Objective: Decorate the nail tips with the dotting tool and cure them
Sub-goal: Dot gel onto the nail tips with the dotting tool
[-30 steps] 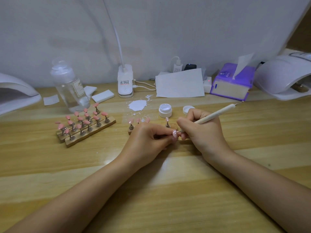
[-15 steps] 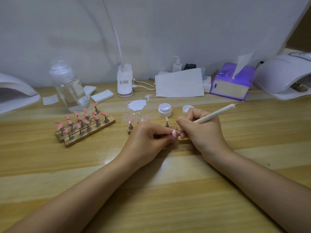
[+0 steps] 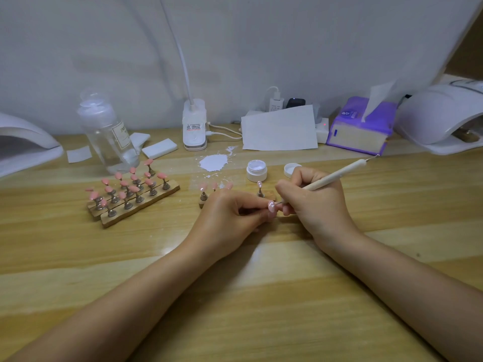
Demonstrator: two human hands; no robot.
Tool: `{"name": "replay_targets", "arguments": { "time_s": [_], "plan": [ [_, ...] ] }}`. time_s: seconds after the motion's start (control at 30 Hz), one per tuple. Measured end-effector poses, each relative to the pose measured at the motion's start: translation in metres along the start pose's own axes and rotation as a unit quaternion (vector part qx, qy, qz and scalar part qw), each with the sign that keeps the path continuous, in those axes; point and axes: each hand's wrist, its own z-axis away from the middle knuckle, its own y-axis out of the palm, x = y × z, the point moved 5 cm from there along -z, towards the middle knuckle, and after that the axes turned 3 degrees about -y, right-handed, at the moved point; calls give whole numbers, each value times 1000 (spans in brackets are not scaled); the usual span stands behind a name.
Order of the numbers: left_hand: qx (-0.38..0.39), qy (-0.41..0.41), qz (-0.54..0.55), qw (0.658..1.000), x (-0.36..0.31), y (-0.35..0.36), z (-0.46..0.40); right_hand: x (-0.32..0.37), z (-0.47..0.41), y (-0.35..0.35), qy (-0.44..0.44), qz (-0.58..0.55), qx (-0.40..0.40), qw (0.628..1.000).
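My left hand (image 3: pixel 230 215) pinches a pink nail tip (image 3: pixel 271 206) on its small stand at the table's middle. My right hand (image 3: pixel 313 202) grips a cream dotting tool (image 3: pixel 337 176) like a pen, and its metal point touches that nail tip. Behind my left hand a wooden holder (image 3: pixel 202 202) carries a few more pink tips, partly hidden. A second wooden rack (image 3: pixel 136 205) with several pink nail tips stands at the left. An open white gel pot (image 3: pixel 256 170) and its lid (image 3: pixel 290 169) sit just behind my hands. White curing lamps stand at far left (image 3: pixel 23 147) and far right (image 3: pixel 439 121).
A clear pump bottle (image 3: pixel 109 134) stands behind the rack. A white lamp base (image 3: pixel 194 126), a white paper sheet (image 3: pixel 279 131), a purple tissue pack (image 3: pixel 360 126) and white pads (image 3: pixel 159 148) line the back. A white smear (image 3: pixel 213 163) marks the wood.
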Motion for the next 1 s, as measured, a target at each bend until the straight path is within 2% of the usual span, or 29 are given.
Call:
{"name": "replay_targets", "arguments": {
  "time_s": [1.0],
  "plan": [
    [0,-1,0,1000,1,1,0,2,2,2,6,-22,9,1000]
  ]
}}
